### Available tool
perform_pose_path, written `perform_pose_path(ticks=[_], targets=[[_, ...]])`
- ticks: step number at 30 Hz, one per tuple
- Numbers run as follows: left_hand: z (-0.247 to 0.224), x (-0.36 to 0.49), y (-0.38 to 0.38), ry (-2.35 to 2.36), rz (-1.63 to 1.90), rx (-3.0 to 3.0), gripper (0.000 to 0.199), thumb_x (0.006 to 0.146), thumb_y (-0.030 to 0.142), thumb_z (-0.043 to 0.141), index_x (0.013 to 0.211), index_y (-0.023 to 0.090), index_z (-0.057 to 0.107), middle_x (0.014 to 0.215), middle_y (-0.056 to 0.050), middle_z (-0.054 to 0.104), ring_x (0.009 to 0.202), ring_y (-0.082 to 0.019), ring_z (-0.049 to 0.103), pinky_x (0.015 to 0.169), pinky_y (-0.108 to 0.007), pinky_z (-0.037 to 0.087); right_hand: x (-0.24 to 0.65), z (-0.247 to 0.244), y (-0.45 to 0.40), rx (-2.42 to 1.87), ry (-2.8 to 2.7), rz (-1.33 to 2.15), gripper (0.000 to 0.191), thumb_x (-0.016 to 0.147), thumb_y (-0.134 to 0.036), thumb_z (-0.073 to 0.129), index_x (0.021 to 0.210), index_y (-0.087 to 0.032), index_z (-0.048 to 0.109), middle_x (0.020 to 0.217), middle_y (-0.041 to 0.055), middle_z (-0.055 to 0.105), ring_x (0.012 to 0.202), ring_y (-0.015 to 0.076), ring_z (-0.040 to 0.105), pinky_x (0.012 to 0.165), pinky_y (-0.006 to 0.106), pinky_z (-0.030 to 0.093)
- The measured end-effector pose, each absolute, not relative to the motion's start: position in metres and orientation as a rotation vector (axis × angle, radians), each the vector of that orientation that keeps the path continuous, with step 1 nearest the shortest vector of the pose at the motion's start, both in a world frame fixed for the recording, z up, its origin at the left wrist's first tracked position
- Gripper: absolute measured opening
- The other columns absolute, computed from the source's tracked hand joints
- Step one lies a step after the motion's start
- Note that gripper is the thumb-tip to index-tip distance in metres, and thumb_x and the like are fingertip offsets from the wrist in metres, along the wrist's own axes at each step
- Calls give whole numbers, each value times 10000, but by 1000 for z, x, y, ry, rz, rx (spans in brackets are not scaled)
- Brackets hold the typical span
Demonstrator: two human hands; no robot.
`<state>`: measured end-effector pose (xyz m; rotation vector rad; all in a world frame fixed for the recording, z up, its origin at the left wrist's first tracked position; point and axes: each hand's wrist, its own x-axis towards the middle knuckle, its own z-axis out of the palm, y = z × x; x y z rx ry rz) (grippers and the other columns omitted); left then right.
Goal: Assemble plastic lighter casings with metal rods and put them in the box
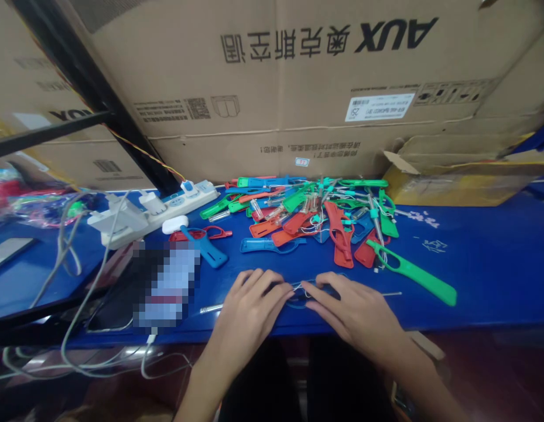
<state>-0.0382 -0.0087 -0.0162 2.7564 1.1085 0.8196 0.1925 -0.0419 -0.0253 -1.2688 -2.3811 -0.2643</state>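
My left hand (249, 310) and my right hand (351, 308) meet low on the blue tabletop (486, 281), fingertips together on a thin wire loop (301, 288). Beneath them lies a blue plastic looped piece (300, 302), partly hidden by my fingers. A thin metal rod (212, 308) sticks out past my left hand, and its line continues beyond my right. Farther off lies a heap of red, green and blue flat plastic handles (307, 217) with wires and small glass tubes. Nearest my right hand is a long green handle (414, 275).
Large AUX cardboard boxes (298, 88) stand along the back of the table. At left are a white power strip (166, 211) with plugged-in chargers, loose cables, a white earbud case (175, 224) and a phone (122, 293) under a pixelated patch. A black metal frame post (100, 94) rises at back left.
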Motion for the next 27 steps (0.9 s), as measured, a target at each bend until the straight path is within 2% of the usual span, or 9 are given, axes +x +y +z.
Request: perform_pose_path(ticks=[6,14,19,27], targets=[[-18,-39,-4,1123,825,2754,173,1037,194,531,1025,204,704,940,-19,699,852,-185,591,819,-366,408,195,-26,-42,-1175,-2415,-244,328,1089,-308,399,1257,-263,677,1046,65,711,840,161,694,667,263,546],[-17,-37,-5,1115,826,2788,149,1030,252,562,1027,208,705,966,-14,715,862,-190,600,841,-372,399,194,-25,-42,-1204,-2406,-184,372,1096,-380,352,1169,-247,691,1059,70,698,850,171,696,660,273,545],[-16,-32,-3,1158,767,2902,144,1017,243,572,950,201,693,932,-13,705,859,-201,596,864,-394,389,193,-27,-41,-1196,-2388,-232,365,1097,-360,343,1169,-221,673,1045,78,698,835,180,696,653,288,545],[-8,-28,7,1016,693,3133,252,1026,233,518,835,178,673,840,-27,680,818,-207,590,893,-418,392,192,-29,-40,-1206,-2370,-247,360,1098,-376,333,1155,-207,646,1028,64,713,809,183,700,649,291,529]])
